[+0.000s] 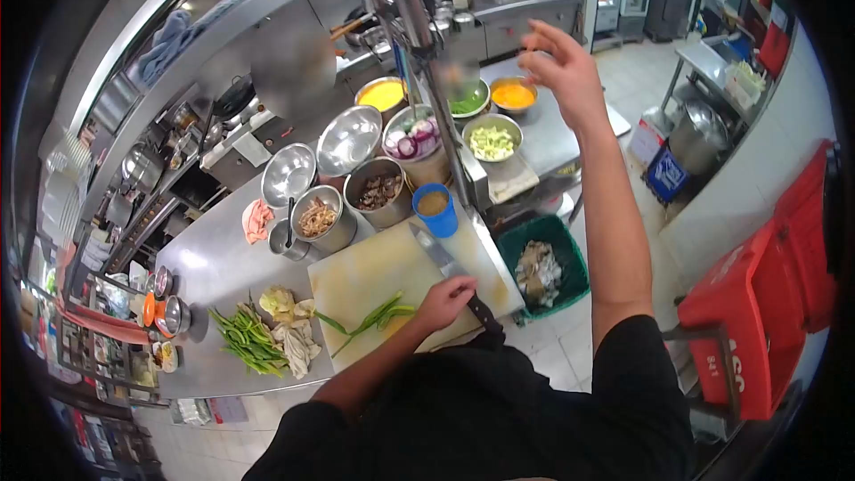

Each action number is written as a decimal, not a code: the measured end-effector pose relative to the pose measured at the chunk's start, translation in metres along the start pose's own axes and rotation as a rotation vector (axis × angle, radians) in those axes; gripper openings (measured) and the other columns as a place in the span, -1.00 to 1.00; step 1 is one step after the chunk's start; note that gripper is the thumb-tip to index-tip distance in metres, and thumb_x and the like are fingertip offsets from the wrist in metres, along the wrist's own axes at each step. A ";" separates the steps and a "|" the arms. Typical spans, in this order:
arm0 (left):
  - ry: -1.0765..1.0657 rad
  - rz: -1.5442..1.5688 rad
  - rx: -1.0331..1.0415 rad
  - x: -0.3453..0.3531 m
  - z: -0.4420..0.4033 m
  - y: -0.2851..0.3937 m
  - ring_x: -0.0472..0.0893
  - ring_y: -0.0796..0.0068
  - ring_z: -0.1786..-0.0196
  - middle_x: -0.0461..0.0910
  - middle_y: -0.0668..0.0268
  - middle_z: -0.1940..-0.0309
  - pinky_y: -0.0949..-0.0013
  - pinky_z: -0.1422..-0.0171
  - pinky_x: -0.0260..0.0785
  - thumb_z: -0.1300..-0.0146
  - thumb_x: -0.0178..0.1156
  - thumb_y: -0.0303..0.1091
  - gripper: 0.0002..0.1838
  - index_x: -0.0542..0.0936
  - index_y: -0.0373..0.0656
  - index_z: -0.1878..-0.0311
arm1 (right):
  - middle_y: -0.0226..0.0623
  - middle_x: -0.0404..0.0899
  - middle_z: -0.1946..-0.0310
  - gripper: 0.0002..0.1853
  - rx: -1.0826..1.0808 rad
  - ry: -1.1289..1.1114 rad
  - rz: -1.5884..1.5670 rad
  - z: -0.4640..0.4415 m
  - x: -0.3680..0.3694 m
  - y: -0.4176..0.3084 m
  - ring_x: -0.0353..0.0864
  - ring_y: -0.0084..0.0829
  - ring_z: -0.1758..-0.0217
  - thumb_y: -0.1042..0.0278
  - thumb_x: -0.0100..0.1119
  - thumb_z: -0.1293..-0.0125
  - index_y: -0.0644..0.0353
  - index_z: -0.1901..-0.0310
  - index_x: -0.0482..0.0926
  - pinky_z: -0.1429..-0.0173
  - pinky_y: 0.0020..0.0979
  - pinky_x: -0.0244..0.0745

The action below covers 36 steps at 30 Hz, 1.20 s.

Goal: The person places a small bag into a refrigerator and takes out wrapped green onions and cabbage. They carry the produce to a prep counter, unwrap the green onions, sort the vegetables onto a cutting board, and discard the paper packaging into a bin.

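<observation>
My left hand (445, 303) is curled closed over the near part of the cutting board (356, 267), right beside a knife (436, 249). Its thumb lies at the heel of the blade, while the knife's black handle sticks out free toward me. Whatever the curled fingers may hold is hidden. Long green chili peppers (378, 313) lie on the board to the left of this hand. My right hand (559, 62) is raised high at the right, fingers loosely bent and apart, with nothing visible in it. Behind the board stands a blue cup (435, 209) with brownish contents.
Steel pots and bowls line the board's far side, including shredded food (318, 216) and red onions (414, 138). More green chilies (245, 338) and a crumpled cloth (297, 345) lie left. A green bin (570, 289) with scraps stands below the board's right edge. A metal post (445, 125) rises behind.
</observation>
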State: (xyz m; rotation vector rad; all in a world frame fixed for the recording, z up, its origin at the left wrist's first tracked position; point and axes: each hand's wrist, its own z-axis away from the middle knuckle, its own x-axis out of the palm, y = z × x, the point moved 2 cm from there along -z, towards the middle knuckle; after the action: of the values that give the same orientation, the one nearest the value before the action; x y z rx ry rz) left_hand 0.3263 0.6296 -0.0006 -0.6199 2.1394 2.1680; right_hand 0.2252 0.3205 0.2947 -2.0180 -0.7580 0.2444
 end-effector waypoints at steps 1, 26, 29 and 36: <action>0.029 -0.098 -0.005 -0.013 0.012 0.006 0.66 0.45 0.00 0.69 0.20 0.02 0.37 -0.10 0.51 -0.38 0.20 -0.40 -0.69 0.59 -0.25 -0.15 | -0.18 0.56 -0.09 -0.44 -0.022 -0.043 0.002 -0.026 0.013 -0.012 0.65 -0.40 0.09 0.43 0.28 -0.30 0.27 -0.33 0.40 0.11 -0.40 0.65; 1.762 0.080 -0.327 -0.254 0.375 -0.117 0.57 0.58 0.19 0.62 0.38 0.22 0.44 0.11 0.44 -0.36 0.20 -0.37 -0.79 0.61 -0.23 0.00 | 0.05 0.59 -0.02 -0.73 0.050 -0.228 -0.110 0.113 0.130 0.099 0.61 -0.14 -0.07 0.44 0.04 -0.38 0.43 -0.02 0.55 -0.22 -0.18 0.52; 1.795 -0.094 -0.461 -0.287 0.405 -0.135 0.58 0.48 0.12 0.63 0.27 0.15 0.37 0.01 0.45 -0.32 0.24 -0.33 -0.67 0.59 -0.30 -0.08 | -0.23 0.63 0.00 -0.76 0.342 -0.518 -0.020 0.243 0.273 0.116 0.65 -0.45 0.04 0.45 0.14 -0.42 0.25 -0.08 0.58 -0.01 -0.43 0.59; 1.783 -0.282 -0.629 -0.354 0.444 -0.203 0.59 0.25 0.07 0.57 0.01 -0.03 0.26 -0.07 0.45 -0.20 0.35 -0.14 -0.34 0.47 -0.41 -0.25 | -0.24 0.69 0.11 -0.70 0.389 -1.016 0.020 0.364 0.478 0.136 0.66 -0.44 0.05 0.38 0.23 -0.34 0.32 -0.06 0.60 -0.07 -0.41 0.54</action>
State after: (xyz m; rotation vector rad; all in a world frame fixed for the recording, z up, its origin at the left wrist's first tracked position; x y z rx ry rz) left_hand 0.5990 1.1581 -0.0994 -3.4822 0.9414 2.0562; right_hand 0.4947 0.8147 0.0436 -1.4458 -1.1721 1.3757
